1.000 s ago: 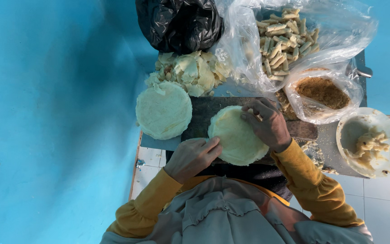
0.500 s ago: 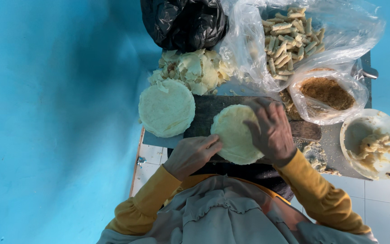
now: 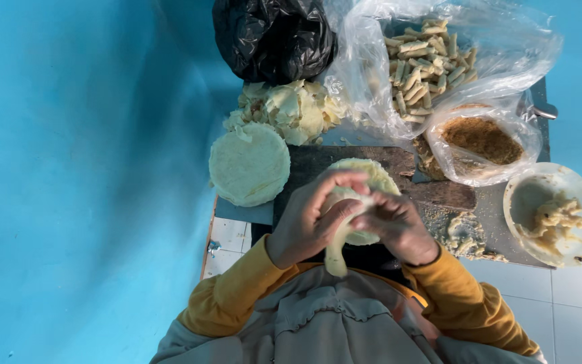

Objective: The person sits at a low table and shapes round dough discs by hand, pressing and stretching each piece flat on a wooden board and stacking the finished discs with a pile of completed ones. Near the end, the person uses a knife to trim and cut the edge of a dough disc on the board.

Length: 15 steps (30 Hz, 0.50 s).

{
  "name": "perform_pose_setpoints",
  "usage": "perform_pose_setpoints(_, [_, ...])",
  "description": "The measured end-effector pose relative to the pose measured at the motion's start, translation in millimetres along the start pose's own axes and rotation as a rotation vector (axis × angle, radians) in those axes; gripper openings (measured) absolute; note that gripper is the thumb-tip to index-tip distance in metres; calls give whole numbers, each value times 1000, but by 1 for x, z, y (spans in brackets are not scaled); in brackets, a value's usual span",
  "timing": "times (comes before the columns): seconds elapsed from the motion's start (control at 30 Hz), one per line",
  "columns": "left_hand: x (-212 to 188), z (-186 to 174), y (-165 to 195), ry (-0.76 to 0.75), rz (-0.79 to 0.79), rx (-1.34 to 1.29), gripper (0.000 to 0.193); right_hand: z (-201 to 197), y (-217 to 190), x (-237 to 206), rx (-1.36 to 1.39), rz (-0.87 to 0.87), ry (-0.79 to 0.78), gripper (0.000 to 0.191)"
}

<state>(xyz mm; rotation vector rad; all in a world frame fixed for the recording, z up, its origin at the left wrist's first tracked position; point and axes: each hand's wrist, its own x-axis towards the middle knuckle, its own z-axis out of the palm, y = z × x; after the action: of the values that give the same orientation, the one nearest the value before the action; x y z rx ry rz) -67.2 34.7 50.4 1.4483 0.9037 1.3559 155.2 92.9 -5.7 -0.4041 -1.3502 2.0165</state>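
Both hands meet over a dark wooden board (image 3: 399,162). My left hand (image 3: 311,219) and my right hand (image 3: 392,222) each grip a thin pale round wrapper (image 3: 365,176). They lift its near edge off the board; a folded flap hangs down between the hands. The far part of the wrapper still lies on the board. A stack of round pale wrappers (image 3: 249,164) sits just left of the board.
Behind the board lie a heap of pale wrapper scraps (image 3: 291,108), a black plastic bag (image 3: 271,37), a clear bag of rolled sticks (image 3: 426,67) and a clear bag of brown crumbs (image 3: 483,138). A white bowl of paste (image 3: 554,212) stands at right. Blue wall at left.
The wrapper lay flat on the board under my right hand, with my left hand at its near edge. Now both hands have closed on it and raised its near edge.
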Motion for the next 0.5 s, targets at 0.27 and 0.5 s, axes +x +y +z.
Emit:
perform_pose_setpoints(0.27, [-8, -14, -40, 2, -407, -416, 35, -41, -9, -14, 8, 74, 446, 14])
perform_pose_setpoints(0.5, [-3, -15, -56, 110, -267, -101, 25, -41, -25, 4, -537, -50, 356, 21])
